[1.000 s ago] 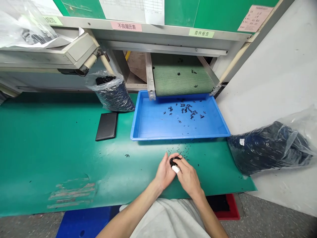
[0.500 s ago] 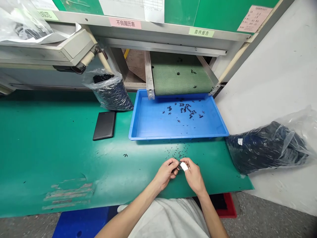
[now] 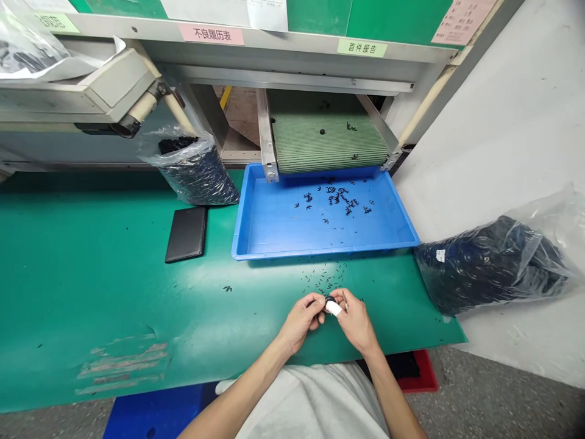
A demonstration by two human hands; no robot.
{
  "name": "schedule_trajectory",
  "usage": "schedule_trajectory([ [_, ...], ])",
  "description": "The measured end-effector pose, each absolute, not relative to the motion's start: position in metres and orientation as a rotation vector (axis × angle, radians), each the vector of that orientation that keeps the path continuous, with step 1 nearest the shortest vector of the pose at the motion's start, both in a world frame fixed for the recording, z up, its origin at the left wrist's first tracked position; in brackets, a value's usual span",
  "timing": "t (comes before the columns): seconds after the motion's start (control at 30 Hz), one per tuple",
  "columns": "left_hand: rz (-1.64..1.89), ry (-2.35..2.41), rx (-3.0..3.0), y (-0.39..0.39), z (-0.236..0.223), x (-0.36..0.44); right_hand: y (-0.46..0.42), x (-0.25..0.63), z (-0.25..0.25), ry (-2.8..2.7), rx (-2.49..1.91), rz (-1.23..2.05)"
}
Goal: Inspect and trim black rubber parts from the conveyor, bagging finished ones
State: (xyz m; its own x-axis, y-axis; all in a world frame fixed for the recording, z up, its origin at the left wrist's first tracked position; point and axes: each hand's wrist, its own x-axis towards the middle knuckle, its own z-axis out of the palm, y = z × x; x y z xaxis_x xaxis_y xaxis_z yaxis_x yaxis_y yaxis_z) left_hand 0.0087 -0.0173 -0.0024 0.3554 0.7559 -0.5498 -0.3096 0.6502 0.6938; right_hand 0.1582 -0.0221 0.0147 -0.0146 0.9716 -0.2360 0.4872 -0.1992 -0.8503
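Close together over the near edge of the green table, my two hands meet on a small black part, mostly hidden by fingers. My left hand pinches it from the left. On the other side my right hand, with a white cover on one digit, is closed on the same part. A thin brownish sliver shows by the right fingers; its kind cannot be made out. Just beyond the hands, tiny black slivers lie scattered on the table.
A blue tray holding small black parts stands under the end of a green conveyor belt. Left of it are an open bag of black parts and a black wallet-like case. A larger filled plastic bag leans against the right wall.
The view has shifted slightly. My right fingers have turned a little around the black part, and the white-covered digit now lies lower across it. Both hands stay joined at the part.
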Motion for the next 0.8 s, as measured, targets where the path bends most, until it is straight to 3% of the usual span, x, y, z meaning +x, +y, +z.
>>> schedule_trajectory([
  [0.4, 0.779, 0.996, 0.53, -0.015, -0.004, 0.013, -0.024, 0.164, 0.029, -1.389, -1.581, 1.438],
  [0.63, 0.807, 0.951, 0.513, -0.015, 0.002, 0.013, -0.025, 0.161, 0.022, -1.307, -1.65, 1.27],
  [0.8, 0.81, 0.967, 0.481, -0.015, 0.006, 0.013, -0.025, 0.164, 0.016, -1.302, -1.617, 1.353],
])
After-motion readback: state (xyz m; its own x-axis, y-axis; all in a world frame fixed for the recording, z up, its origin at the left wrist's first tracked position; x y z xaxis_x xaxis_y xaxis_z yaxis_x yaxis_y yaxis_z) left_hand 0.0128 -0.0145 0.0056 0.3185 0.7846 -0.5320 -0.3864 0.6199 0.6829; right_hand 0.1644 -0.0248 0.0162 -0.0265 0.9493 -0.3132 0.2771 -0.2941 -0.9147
